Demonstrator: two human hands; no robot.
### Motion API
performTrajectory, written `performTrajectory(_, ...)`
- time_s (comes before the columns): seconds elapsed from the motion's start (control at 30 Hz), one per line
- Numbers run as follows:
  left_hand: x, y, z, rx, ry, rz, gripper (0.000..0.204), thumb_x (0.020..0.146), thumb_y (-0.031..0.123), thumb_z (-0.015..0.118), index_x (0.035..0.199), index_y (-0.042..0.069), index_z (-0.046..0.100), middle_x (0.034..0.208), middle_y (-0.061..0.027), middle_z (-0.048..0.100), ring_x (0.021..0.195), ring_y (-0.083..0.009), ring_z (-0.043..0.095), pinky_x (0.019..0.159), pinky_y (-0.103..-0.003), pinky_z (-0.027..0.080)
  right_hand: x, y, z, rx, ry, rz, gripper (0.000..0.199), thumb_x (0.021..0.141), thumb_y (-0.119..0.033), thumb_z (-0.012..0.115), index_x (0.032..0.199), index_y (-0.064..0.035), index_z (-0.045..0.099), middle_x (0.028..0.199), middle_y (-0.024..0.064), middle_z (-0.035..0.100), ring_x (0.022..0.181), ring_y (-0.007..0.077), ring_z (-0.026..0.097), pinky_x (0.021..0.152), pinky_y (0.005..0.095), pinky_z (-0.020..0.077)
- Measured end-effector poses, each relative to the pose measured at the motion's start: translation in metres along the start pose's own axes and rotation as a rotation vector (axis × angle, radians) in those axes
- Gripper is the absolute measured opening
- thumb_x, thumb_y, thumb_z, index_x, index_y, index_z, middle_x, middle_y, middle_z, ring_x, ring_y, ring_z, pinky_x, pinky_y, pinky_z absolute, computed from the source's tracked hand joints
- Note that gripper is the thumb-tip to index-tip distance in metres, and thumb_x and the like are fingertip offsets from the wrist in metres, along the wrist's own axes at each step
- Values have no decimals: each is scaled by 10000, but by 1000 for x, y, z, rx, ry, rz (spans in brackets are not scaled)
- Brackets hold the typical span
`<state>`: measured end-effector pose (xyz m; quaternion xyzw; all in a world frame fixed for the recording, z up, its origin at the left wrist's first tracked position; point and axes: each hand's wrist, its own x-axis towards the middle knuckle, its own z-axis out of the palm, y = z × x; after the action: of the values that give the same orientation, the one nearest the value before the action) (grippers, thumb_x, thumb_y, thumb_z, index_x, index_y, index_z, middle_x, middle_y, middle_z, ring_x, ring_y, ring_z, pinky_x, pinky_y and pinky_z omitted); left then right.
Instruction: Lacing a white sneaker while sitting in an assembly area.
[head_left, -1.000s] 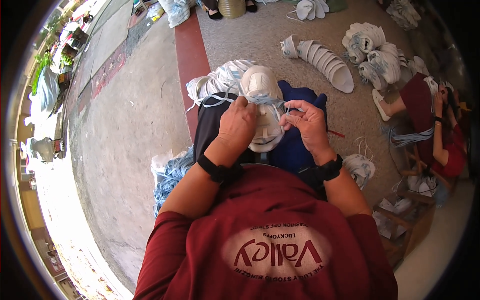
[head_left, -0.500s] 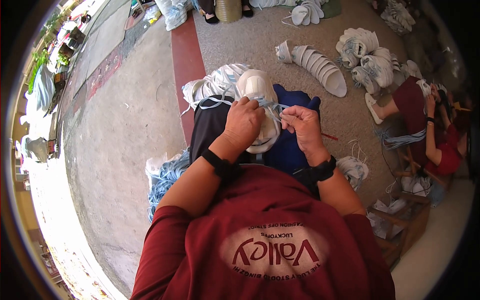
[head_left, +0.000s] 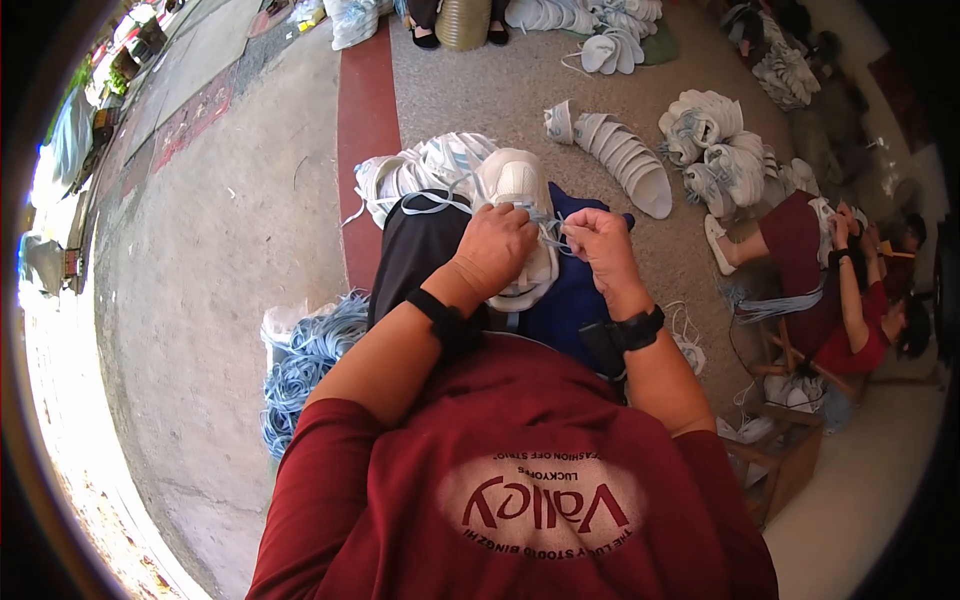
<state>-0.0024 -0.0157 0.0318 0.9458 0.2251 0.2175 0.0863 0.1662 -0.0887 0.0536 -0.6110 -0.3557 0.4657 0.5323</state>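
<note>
**Lacing a white shoe on the lap**

The fingers of the right hand are pinched together on a pale blue lace, drawing it off to the right of the shoe's upper. The left hand lies curled over the middle of the white shoe, fingers closed around its upper and pressing it down against the lap; how the fingertips sit underneath cannot be made out. A loop of the same lace trails out left of that hand, across the dark trousers.

To do this step well, it seems wise to keep the left hand firm so the shoe does not roll, and to pull the lace evenly along its own line rather than upward, so it lies flat across the eyelets without twisting.

The shoe rests on the person's thighs, over a dark blue cloth. Its long axis runs near to far: the rounded far end points away from the body, toward a pile of white shoes just beyond the knees.

Further out, a heap of blue laces lies on the floor to the near left. A row of white soles stands to the far right, and another person in red sits at the right edge.
</note>
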Motion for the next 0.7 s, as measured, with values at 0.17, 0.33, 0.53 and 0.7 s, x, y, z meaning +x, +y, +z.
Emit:
performTrajectory(0.17, 5, 19, 1, -326, 223, 97, 110, 724, 118, 612, 796, 78, 538, 794, -76, 532, 795, -267, 539, 728, -382, 438, 6, 7, -1, -79, -73, -17, 60, 776, 3, 573, 731, 8, 612, 620, 0, 559, 549, 41, 469, 486, 190, 370)
performTrajectory(0.33, 1, 53, -34, -636, 10, 319, 129, 752, 106, 607, 839, 68, 519, 798, -97, 520, 815, -284, 548, 709, -365, 450, 16, 2, -5, -578, -332, -207, 78, 723, -44, 560, 692, 19, 593, 604, 72, 573, 558, 92, 502, 510, 264, 409)
performTrajectory(0.53, -29, 46, -34, -594, -238, 332, 103, 763, 127, 602, 796, 51, 539, 786, -91, 528, 777, -281, 550, 704, -379, 462, 13, -7, 30, -1159, -232, -324, 119, 701, -88, 554, 717, 6, 624, 749, 228, 606, 710, 394, 596, 645, 472, 472)
performTrajectory(0.7, -27, 42, -37, -714, -205, 303, 94, 771, 111, 604, 793, 44, 541, 783, -96, 539, 781, -282, 549, 706, -379, 458, 8, -17, 42, -1394, -217, -365, 114, 691, -56, 541, 724, -10, 641, 728, 196, 623, 726, 366, 624, 657, 442, 501)
